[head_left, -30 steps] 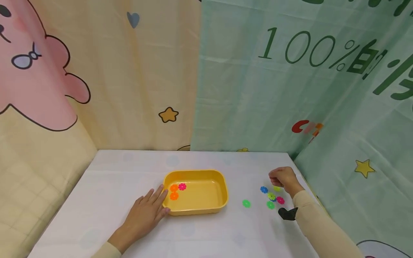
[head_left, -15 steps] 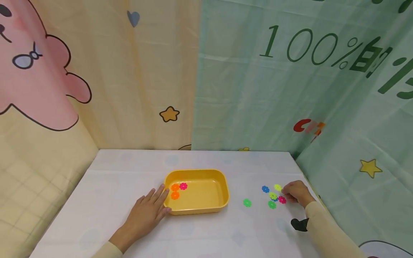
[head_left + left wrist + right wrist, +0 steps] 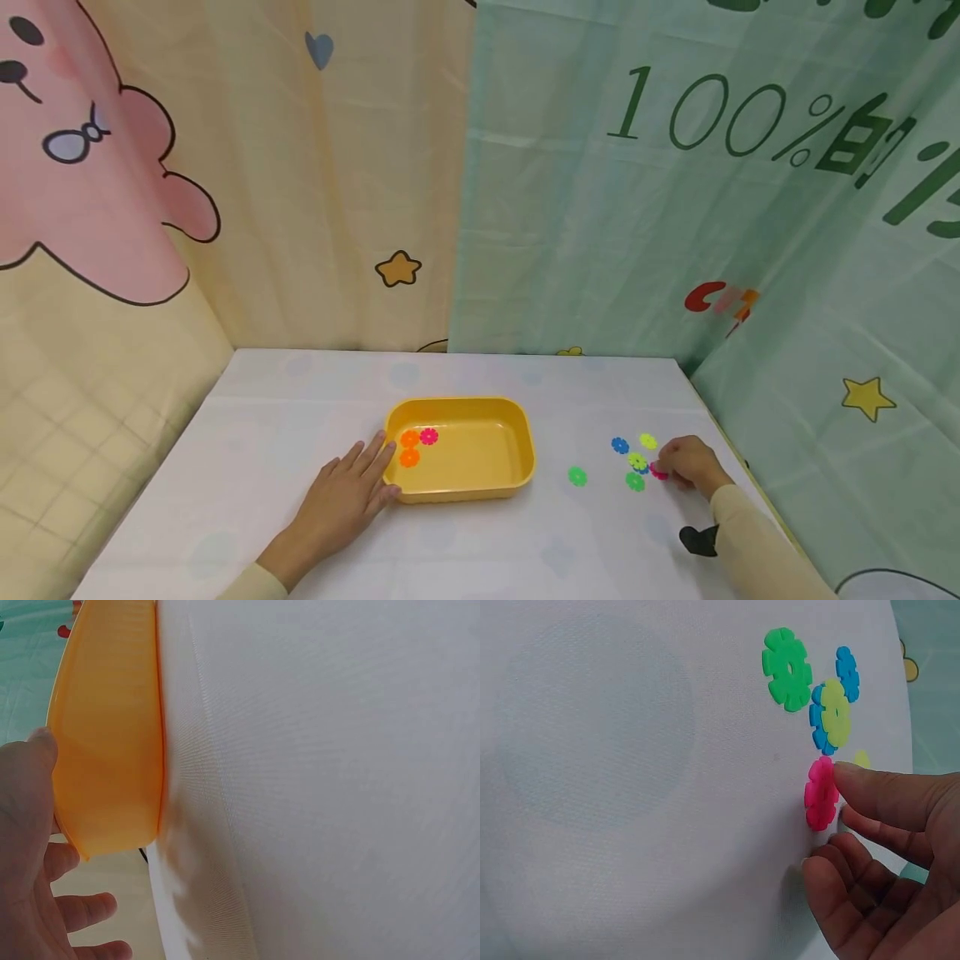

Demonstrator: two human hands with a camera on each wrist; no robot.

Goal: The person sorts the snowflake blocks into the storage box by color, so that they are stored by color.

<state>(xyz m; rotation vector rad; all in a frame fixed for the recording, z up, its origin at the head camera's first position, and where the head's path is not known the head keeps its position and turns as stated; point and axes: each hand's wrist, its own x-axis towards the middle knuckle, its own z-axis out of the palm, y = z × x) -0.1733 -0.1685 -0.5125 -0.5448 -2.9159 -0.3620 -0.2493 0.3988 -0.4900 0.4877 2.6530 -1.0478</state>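
Observation:
My left hand (image 3: 341, 504) rests against the left end of a yellow plastic tray (image 3: 491, 490), fingers extended along its rim; the left wrist view shows the thumb at the wall's upper edge. Inside the tray lie two orange flower-shaped discs (image 3: 409, 458) and a pink one (image 3: 429, 436). At the right, my right hand (image 3: 693, 465) pinches the edge of another pink flower-shaped disc (image 3: 821, 793) between thumb and index finger, its other fingers curled. Around it are a green disc (image 3: 787, 670), a yellow disc (image 3: 835, 714) overlapping a blue one (image 3: 819, 724), and another blue disc (image 3: 847, 673).
A further green disc (image 3: 577, 476) lies between the tray and the cluster, and a yellow disc (image 3: 648, 442) behind it. White cloth covers the table (image 3: 480, 554). Printed curtains (image 3: 570, 208) hang behind and at both sides.
My right hand has come down from above the far yellow disc to the pink disc beside the cluster, its fingers now covering part of it. The left hand stays on the tray.

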